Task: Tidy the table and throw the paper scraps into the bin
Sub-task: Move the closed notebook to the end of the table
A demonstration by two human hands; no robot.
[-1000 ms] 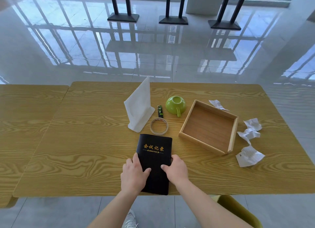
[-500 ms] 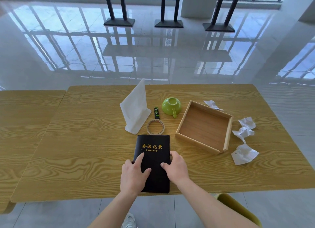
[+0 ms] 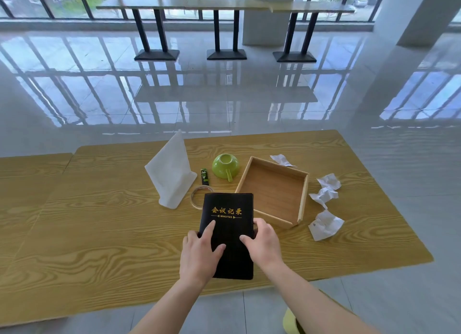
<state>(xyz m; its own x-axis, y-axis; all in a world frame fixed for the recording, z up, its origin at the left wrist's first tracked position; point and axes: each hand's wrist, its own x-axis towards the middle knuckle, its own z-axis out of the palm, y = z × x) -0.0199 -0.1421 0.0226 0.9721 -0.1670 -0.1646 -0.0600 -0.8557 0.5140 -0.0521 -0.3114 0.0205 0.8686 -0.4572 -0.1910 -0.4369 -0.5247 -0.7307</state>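
A black notebook (image 3: pixel 228 209) with gold lettering is tilted up off the wooden table (image 3: pixel 99 229), its far edge covering part of a tape roll (image 3: pixel 197 192). My left hand (image 3: pixel 199 255) grips its near left side and my right hand (image 3: pixel 264 244) its near right side. Several crumpled paper scraps lie to the right: one (image 3: pixel 324 225) nearest, a pair (image 3: pixel 325 190) further back, and one (image 3: pixel 282 159) behind the empty wooden tray (image 3: pixel 274 191). No bin shows.
A white folded paper bag (image 3: pixel 172 174) stands left of a small green lighter (image 3: pixel 204 176) and an upturned green cup (image 3: pixel 225 165). A yellow-green chair (image 3: pixel 290 322) sits below the table's near edge. High tables stand by the far windows.
Both hands have lifted the notebook and moved it forward, so it now overlaps the tape roll. The camera has tilted upward, showing more of the room.
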